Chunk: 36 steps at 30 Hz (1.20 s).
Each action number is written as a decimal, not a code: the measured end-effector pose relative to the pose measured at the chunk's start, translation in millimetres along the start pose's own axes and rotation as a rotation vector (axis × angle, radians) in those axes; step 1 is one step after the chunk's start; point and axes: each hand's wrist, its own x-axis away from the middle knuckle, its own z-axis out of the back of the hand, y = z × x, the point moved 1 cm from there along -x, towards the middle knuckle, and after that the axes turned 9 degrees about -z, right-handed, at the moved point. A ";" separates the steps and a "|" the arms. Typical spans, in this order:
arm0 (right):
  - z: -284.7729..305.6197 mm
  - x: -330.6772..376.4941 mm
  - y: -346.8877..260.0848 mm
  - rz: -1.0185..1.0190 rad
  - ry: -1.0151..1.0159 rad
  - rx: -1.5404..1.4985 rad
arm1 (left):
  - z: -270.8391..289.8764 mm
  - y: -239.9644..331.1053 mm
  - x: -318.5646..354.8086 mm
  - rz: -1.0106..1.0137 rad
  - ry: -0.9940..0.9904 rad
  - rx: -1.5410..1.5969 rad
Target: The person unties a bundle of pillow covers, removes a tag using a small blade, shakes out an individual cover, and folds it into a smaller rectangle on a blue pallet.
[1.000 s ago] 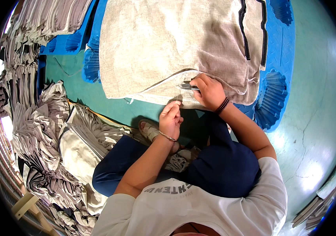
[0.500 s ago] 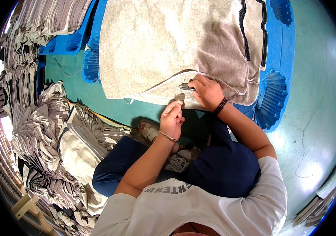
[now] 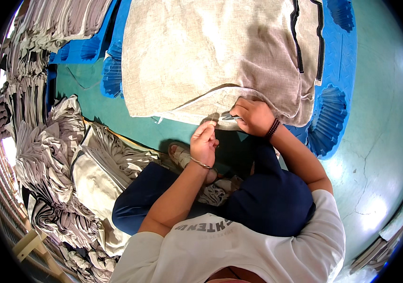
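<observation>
A beige cloth cover [image 3: 187,52] with black-trimmed edges lies spread out in front of me, its near edge folded up in a curve. My right hand [image 3: 257,119], a dark beaded bracelet at its wrist, is closed around small thread snips [image 3: 230,116], their blades pointing left over the near edge. Just left of them, my left hand [image 3: 205,143] pinches a fine thread [image 3: 217,116] at the cloth's border, thumb against forefinger. The lower part of the snips is hidden in my right palm.
Blue plastic pallets [image 3: 336,61] sit under the cloth and at the far left. Piles of folded beige and grey cloth [image 3: 46,160] rise along my left, with a wooden frame [image 3: 34,245] by them. Green floor [image 3: 376,108] extends to the right.
My right hand and the snips have shifted slightly down and to the right, drawing nearer to my left fingertips. The left hand keeps its pinch.
</observation>
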 end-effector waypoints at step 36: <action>-20.2 -6.6 -27.0 -0.217 -0.235 -0.674 | 10.2 2.0 -14.1 -0.011 0.077 0.092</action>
